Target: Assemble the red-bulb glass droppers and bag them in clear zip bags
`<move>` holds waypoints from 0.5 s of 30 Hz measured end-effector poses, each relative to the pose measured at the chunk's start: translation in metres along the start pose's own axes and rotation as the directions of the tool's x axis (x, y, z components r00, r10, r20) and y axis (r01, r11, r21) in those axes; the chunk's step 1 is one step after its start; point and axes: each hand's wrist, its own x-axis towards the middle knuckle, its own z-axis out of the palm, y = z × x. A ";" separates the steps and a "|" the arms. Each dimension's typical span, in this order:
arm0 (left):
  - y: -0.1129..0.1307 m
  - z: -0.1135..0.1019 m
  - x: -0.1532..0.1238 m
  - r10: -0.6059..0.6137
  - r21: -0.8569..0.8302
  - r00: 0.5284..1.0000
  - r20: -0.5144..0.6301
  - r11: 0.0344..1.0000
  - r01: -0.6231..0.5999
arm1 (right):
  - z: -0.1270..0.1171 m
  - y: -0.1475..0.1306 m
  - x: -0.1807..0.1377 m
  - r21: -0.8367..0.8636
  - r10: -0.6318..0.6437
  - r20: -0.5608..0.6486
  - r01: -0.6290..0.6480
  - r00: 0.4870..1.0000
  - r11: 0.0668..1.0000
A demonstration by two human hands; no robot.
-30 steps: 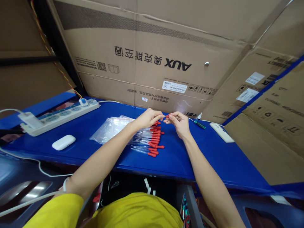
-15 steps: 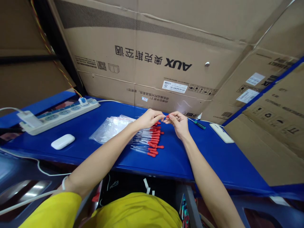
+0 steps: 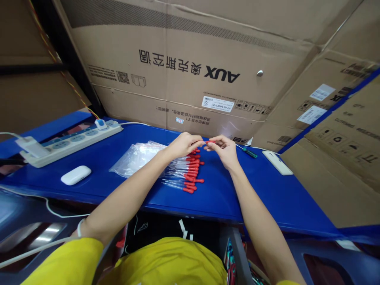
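Note:
Both my hands meet above a blue table [image 3: 124, 186]. My left hand [image 3: 184, 145] and my right hand [image 3: 224, 149] are closed in a pinch on one small dropper with a red bulb [image 3: 210, 142], held between their fingertips. Just below my left hand lies a row of several clear droppers with red bulbs [image 3: 187, 174], side by side on the table. A pile of clear plastic bags [image 3: 138, 158] lies to the left of that row.
A white power strip [image 3: 67, 142] and a white earbud case [image 3: 75, 175] sit at the left. A green-handled tool [image 3: 249, 153] and a white phone [image 3: 276, 162] lie to the right. Large cardboard boxes [image 3: 192, 63] stand behind and along the right.
My hands stay pinched together on the dropper. The view has shifted slightly, so everything sits a little higher in the frame.

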 end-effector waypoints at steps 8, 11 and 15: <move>-0.002 -0.003 -0.003 -0.081 0.033 0.996 -0.047 0.996 0.082 | -0.009 0.002 0.002 0.027 0.029 0.041 -0.030 0.999 0.999; -0.004 -0.005 -0.004 -0.084 -0.010 0.996 -0.014 0.996 0.084 | -0.010 0.003 0.001 0.031 0.023 0.046 -0.025 0.999 0.999; -0.004 -0.004 -0.003 -0.048 -0.090 0.998 0.033 0.995 0.051 | -0.009 0.003 -0.001 0.003 0.015 0.037 -0.015 0.999 1.000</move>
